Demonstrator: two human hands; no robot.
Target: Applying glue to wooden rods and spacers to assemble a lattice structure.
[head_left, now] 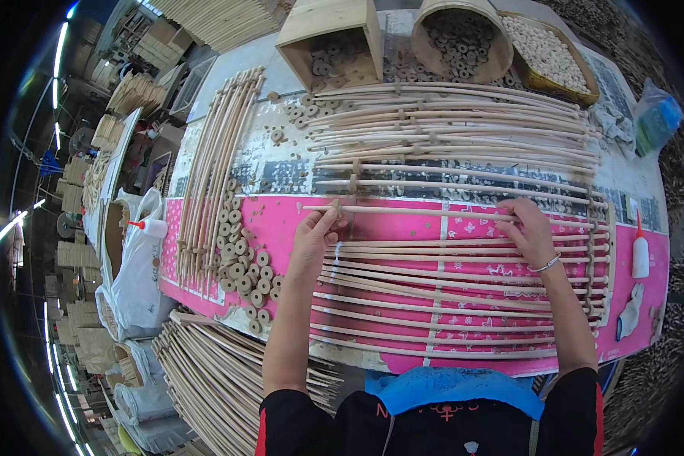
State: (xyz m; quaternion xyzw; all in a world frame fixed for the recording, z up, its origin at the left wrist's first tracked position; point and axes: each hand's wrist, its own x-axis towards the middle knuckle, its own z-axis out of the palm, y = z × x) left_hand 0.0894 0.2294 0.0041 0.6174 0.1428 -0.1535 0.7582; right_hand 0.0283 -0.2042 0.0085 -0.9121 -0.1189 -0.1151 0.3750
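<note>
A thin wooden rod lies crosswise in front of me, its tapered end to the left. My left hand pinches a small wooden ring threaded near that end. Farther along the same rod, the fingers of my right hand are closed around it. Below it, several more rods lie side by side, passing under my right forearm, with rings near their right ends. Beyond my hands is another group of rods, some with rings on them.
Loose wooden rings are heaped left of my left hand, beside a row of ringed rods. A wooden box, a round tub and a basket of pale pieces stand behind. Glue bottles sit at both sides.
</note>
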